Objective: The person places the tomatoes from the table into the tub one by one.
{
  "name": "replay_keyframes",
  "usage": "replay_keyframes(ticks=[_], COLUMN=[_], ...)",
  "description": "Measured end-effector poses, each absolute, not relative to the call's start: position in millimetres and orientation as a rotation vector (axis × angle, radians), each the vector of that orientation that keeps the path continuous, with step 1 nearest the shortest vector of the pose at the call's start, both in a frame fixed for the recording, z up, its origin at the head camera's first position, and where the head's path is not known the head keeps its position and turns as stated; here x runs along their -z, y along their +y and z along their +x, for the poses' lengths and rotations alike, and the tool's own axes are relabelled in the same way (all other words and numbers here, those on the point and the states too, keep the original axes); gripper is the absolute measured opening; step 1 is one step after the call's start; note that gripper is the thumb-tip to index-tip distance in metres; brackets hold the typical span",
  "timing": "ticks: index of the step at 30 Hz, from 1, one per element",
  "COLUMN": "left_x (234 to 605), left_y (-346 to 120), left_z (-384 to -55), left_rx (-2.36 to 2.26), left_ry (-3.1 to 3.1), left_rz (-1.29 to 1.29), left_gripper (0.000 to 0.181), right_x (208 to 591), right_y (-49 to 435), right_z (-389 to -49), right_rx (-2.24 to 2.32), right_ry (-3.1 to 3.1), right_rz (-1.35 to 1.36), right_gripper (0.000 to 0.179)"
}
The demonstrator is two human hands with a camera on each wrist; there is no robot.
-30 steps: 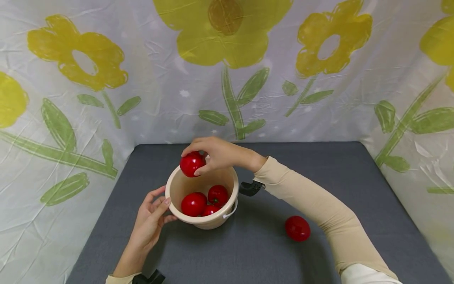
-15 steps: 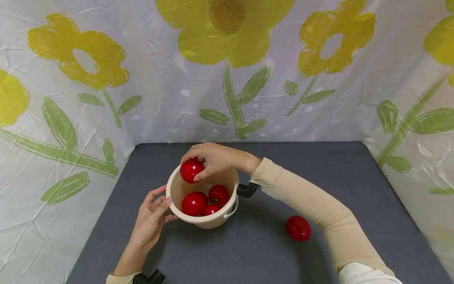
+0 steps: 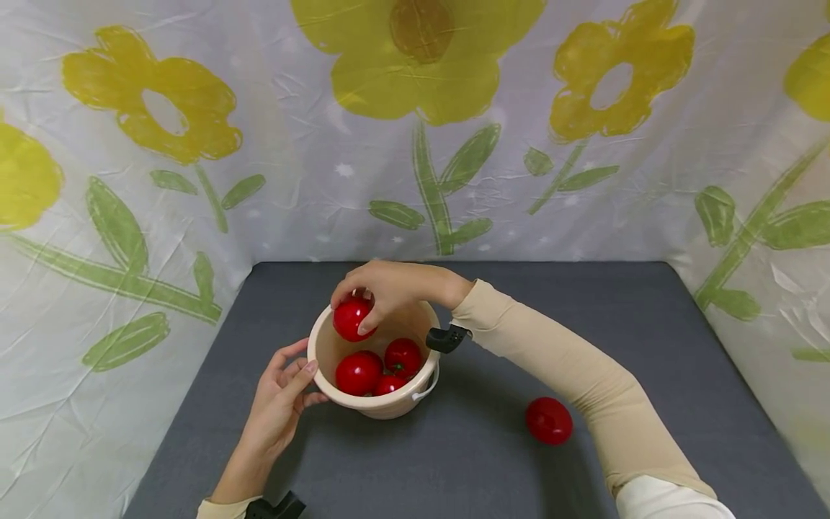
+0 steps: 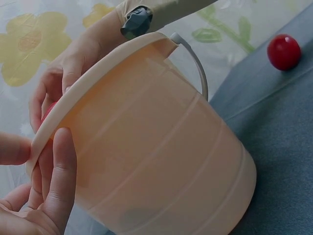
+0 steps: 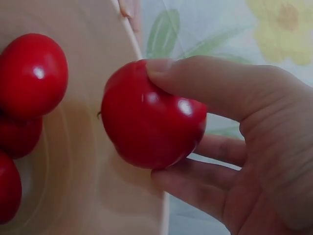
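A cream bucket (image 3: 382, 411) with a white handle stands left of the table's middle. Several red tomatoes (image 3: 359, 373) lie at its bottom. My right hand (image 3: 395, 288) reaches over the far rim and holds another tomato (image 3: 352, 318) just inside the mouth. In the right wrist view, thumb and fingers pinch this tomato (image 5: 151, 117) from two sides. My left hand (image 3: 280, 396) grips the bucket's left rim, thumb on the rim and fingers against the outer wall. The left wrist view shows the bucket wall (image 4: 146, 142) close up, the held tomato mostly hidden behind the rim.
One loose tomato (image 3: 548, 421) lies on the grey table (image 3: 480, 468), right of the bucket and beside the right sleeve (image 3: 551, 360). A flower-patterned curtain (image 3: 311, 144) closes off the back and both sides.
My right hand has lowered its tomato from above the rim down into the bucket's mouth. The left hand keeps its grip on the rim, and the loose tomato stays put.
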State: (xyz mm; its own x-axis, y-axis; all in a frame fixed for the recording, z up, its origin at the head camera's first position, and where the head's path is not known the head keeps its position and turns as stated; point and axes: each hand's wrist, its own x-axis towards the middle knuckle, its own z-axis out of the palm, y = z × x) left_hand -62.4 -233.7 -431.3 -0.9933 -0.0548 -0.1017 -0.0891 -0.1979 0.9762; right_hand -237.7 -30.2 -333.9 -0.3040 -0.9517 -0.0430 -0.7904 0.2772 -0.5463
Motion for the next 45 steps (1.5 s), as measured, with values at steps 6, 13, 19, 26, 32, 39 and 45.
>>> replay_keyframes(ticks=[6,13,19,26,32,39,45], left_x=[431.7,431.3,431.2,431.2,431.7,433.2,434.0], left_y=[-232.8,-234.0,-233.9,-233.0,-232.7,-232.3,-232.1], left_z=[-62.5,-62.6,-62.6,-63.1,-63.1,-62.6,-62.7], left_rx=[-2.414,-2.419,-2.408,-2.41,-2.422,-2.429,-2.433], left_ry=[1.973,1.966,1.976,1.986,1.981,1.975,1.985], left_rz=[-0.173,-0.167,-0.181,-0.182,-0.182,-0.163,-0.14], left_gripper=[0.038,0.038,0.039,0.039,0.039,0.038,0.037], right_x=[337.9,341.8,341.2,324.4,319.3,339.3,375.2], right_y=[-30.8,-28.3,-22.4,3.9,45.1,110.2,168.2], right_z=[-237.3,-240.4,-244.0,-242.4,-236.8,-214.0,-187.2], right_rx=[0.589,0.677,0.733,0.881,1.017,1.14,1.112], right_ry=[2.194,2.13,2.105,2.112,2.126,2.213,2.283], right_rz=[-1.538,-1.523,-1.532,-1.548,-1.506,-1.36,-1.248], right_gripper=[0.052,0.049,0.048,0.051,0.056,0.061,0.064])
